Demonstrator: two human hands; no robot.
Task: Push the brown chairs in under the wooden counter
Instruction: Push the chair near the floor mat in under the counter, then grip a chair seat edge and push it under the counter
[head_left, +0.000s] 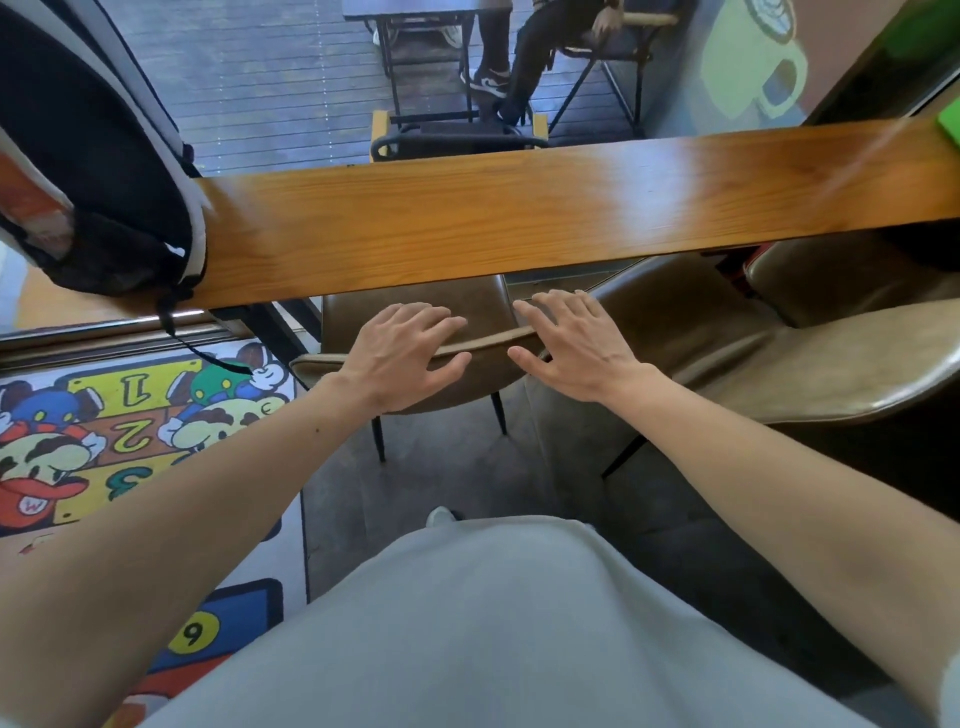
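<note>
A brown chair is being shown in the middle of the frame. Its seat is reaching partly beneath the near edge of the wooden tabletop, and its backrest is standing on the viewer's side of that edge. The top rim of the backrest is being touched by both hands. The left hand is being laid over the rim with fingers spread and nearly straight, the thumb lying on the near face of the backrest. The right hand is being held flat and spread just beside it, fingers pointing toward the tabletop; how firmly it is pressing cannot be told.

A second brown chair is being seen at the right, turned at an angle and mostly out from under the tabletop. A third chair is being partly covered by the tabletop at the upper right. A dark backpack is being supported on the tabletop at the upper left. A cartoon floor mat is being shown at the lower left. At the top, a seated person's legs are being seen.
</note>
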